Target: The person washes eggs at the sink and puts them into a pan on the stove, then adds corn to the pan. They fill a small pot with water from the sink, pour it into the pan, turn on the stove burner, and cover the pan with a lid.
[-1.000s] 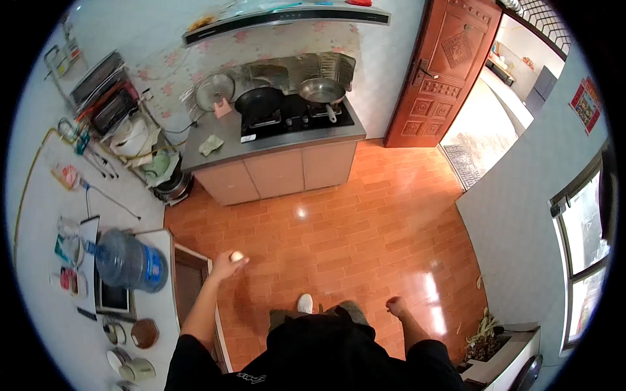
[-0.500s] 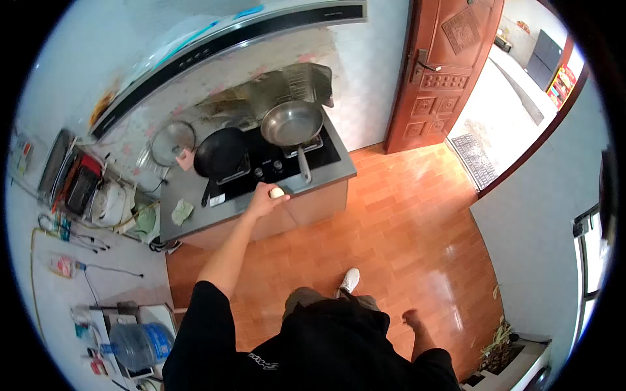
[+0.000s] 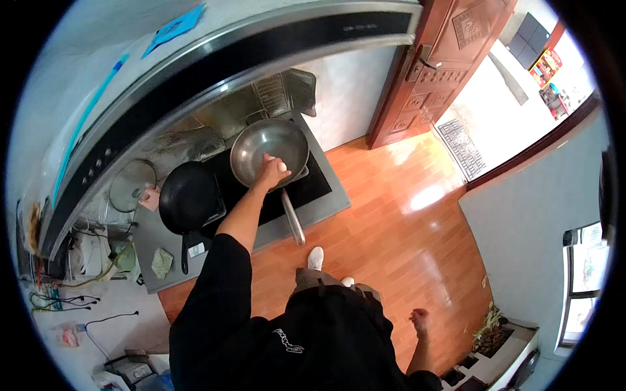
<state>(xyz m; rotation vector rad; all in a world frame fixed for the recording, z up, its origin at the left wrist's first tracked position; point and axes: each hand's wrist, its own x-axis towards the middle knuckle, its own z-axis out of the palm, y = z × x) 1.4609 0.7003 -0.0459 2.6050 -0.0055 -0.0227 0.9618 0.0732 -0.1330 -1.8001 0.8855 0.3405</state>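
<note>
My left hand point(image 3: 268, 176) is closed round a small pale egg point(image 3: 282, 167) and is held over the stainless steel frying pan point(image 3: 245, 144). That pan stands on the right burner of the black stove point(image 3: 315, 185), its handle pointing towards me. On the left burner is a black frying pan point(image 3: 190, 189), apart from my hand. Away from the counter, my right hand point(image 3: 420, 320) hangs low at my side over the floor. Its fingers are loosely bent and apart, and I see nothing in them.
A range hood point(image 3: 215, 78) juts out above the stove. A glass lid point(image 3: 132, 184) leans at the wall, and a green cloth point(image 3: 162, 262) lies on the grey counter point(image 3: 337, 200). The brown door point(image 3: 450, 62) stands ajar at the right, with a mat point(image 3: 461, 146) beyond it.
I have come closer to the stove. My left hand has moved with the egg from the counter's front edge to over the steel pan. The right hand stays low at my side.
</note>
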